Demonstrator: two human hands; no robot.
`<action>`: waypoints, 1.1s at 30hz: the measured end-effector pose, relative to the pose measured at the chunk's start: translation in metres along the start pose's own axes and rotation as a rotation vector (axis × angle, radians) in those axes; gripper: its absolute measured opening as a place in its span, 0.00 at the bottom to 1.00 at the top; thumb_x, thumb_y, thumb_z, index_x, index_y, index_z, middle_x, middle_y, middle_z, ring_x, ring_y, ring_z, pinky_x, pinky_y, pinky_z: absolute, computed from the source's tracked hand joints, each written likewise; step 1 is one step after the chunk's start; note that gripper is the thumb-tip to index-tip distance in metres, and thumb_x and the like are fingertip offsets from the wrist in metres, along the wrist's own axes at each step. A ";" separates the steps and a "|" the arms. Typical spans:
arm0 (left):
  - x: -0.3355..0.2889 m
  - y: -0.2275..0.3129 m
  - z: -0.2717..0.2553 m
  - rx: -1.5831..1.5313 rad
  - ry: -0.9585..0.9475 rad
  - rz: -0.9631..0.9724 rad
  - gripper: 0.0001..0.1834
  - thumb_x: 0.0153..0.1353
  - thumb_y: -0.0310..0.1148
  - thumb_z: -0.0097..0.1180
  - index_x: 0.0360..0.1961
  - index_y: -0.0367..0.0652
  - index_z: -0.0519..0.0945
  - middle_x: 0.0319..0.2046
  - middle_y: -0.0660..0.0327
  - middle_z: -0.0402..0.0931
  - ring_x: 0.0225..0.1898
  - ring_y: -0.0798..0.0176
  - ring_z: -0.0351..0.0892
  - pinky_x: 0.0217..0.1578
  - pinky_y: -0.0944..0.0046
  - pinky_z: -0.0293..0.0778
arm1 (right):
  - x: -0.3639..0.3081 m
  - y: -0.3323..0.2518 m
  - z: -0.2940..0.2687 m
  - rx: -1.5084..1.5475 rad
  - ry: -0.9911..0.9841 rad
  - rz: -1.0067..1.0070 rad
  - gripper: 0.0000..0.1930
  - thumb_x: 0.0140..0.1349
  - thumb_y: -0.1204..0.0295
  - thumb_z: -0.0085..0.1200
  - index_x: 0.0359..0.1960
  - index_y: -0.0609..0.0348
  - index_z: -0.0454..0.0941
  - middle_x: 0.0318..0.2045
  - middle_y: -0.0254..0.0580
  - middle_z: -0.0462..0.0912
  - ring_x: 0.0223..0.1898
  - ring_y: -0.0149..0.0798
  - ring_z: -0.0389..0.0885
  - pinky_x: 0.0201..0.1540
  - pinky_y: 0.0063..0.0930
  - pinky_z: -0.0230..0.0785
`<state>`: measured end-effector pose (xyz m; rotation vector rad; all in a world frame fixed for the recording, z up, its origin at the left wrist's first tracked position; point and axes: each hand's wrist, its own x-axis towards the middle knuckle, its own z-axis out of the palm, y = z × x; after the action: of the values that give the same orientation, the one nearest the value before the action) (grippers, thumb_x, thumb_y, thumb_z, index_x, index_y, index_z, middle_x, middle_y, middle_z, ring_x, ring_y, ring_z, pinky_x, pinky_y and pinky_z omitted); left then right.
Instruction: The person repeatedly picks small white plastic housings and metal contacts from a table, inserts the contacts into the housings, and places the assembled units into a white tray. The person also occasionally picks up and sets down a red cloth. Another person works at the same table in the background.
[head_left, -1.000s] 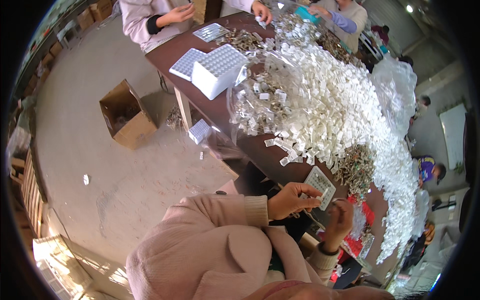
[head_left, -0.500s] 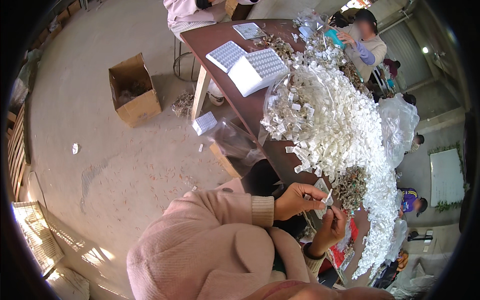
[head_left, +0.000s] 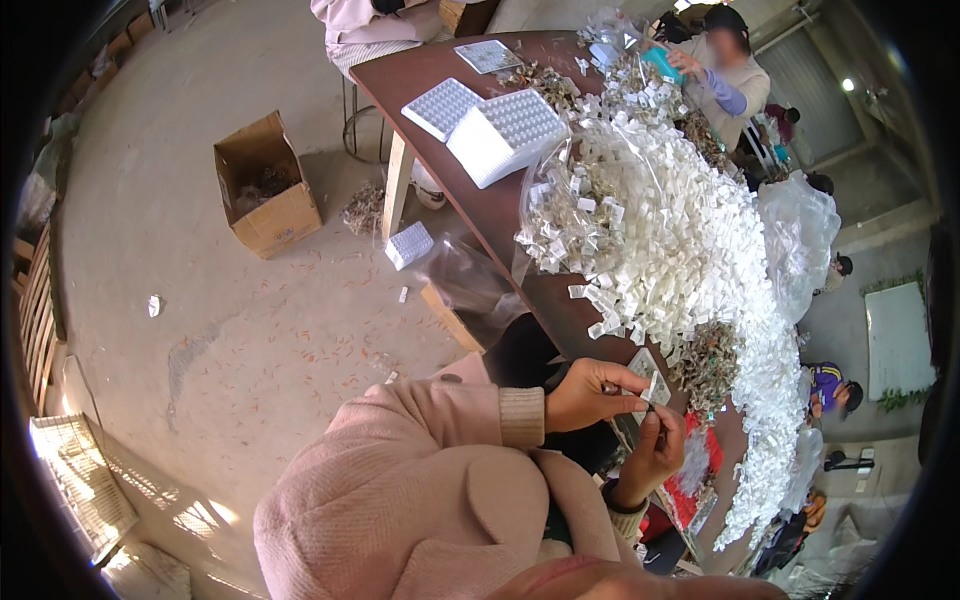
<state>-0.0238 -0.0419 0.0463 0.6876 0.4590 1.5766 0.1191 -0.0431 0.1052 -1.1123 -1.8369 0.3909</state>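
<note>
My left hand (head_left: 588, 398) pinches a small white plastic piece (head_left: 656, 386) between thumb and fingertips. Right below it, the fingers of my right hand (head_left: 657, 450) are closed together, almost touching the left fingertips; a tiny dark bit shows between the two hands, too small to name. Just behind the fingers, a pale flat tray (head_left: 638, 368) lies at the table's edge, partly covered by my left hand. Beyond it sits a heap of brownish-grey small parts (head_left: 706, 365), and past that a big pile of small white pieces (head_left: 660, 230) spreads along the table.
White gridded trays (head_left: 510, 135) stand on the brown table (head_left: 400, 85). A cardboard box (head_left: 268, 190) and a small white tray (head_left: 408, 246) are on the floor. A person (head_left: 730, 80) works across the table. Red material (head_left: 700, 465) lies beside my right hand.
The white piece has tipped and sits slightly lower in my left fingertips. My right hand has shifted a little left. More of the pale tray shows behind the hands.
</note>
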 end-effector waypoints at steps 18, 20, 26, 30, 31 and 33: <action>0.011 -0.010 -0.004 0.056 -0.023 0.038 0.11 0.58 0.21 0.67 0.43 0.33 0.84 0.35 0.62 0.85 0.36 0.75 0.81 0.37 0.74 0.78 | 0.003 0.014 0.001 0.365 -0.060 0.327 0.04 0.65 0.77 0.58 0.37 0.66 0.81 0.31 0.33 0.76 0.30 0.26 0.72 0.33 0.19 0.64; 0.013 -0.011 -0.008 0.103 -0.013 0.014 0.11 0.59 0.20 0.67 0.44 0.33 0.83 0.35 0.62 0.84 0.37 0.74 0.82 0.38 0.73 0.78 | 0.003 0.018 0.001 0.395 -0.086 0.378 0.05 0.65 0.78 0.58 0.38 0.67 0.81 0.31 0.33 0.76 0.30 0.25 0.72 0.33 0.19 0.63; 0.019 -0.016 -0.014 -0.080 0.034 -0.048 0.10 0.59 0.20 0.66 0.42 0.34 0.83 0.37 0.63 0.83 0.37 0.75 0.81 0.38 0.74 0.77 | 0.007 0.024 0.008 0.343 -0.135 0.321 0.07 0.63 0.82 0.58 0.42 0.68 0.82 0.34 0.35 0.79 0.30 0.25 0.73 0.34 0.17 0.64; 0.022 -0.023 -0.017 0.107 0.086 0.076 0.11 0.59 0.20 0.67 0.43 0.36 0.83 0.36 0.66 0.81 0.36 0.78 0.77 0.36 0.76 0.73 | 0.010 0.026 0.015 0.219 -0.120 0.345 0.08 0.61 0.85 0.59 0.42 0.67 0.82 0.36 0.37 0.80 0.32 0.25 0.75 0.35 0.16 0.66; 0.023 -0.026 -0.017 0.090 0.099 0.079 0.10 0.59 0.20 0.67 0.42 0.36 0.83 0.36 0.67 0.81 0.35 0.79 0.75 0.35 0.76 0.72 | 0.010 0.027 0.017 0.205 -0.113 0.332 0.09 0.61 0.85 0.59 0.42 0.67 0.82 0.36 0.37 0.81 0.32 0.25 0.75 0.35 0.16 0.67; 0.025 -0.032 -0.016 0.104 0.129 0.116 0.10 0.59 0.21 0.67 0.42 0.37 0.82 0.35 0.68 0.80 0.34 0.79 0.74 0.34 0.76 0.71 | 0.011 0.030 0.024 0.193 -0.095 0.329 0.09 0.61 0.86 0.58 0.43 0.67 0.81 0.35 0.37 0.81 0.32 0.24 0.76 0.35 0.16 0.68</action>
<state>-0.0111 -0.0120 0.0179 0.7044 0.6088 1.7224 0.1138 -0.0133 0.0790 -1.2791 -1.6553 0.8074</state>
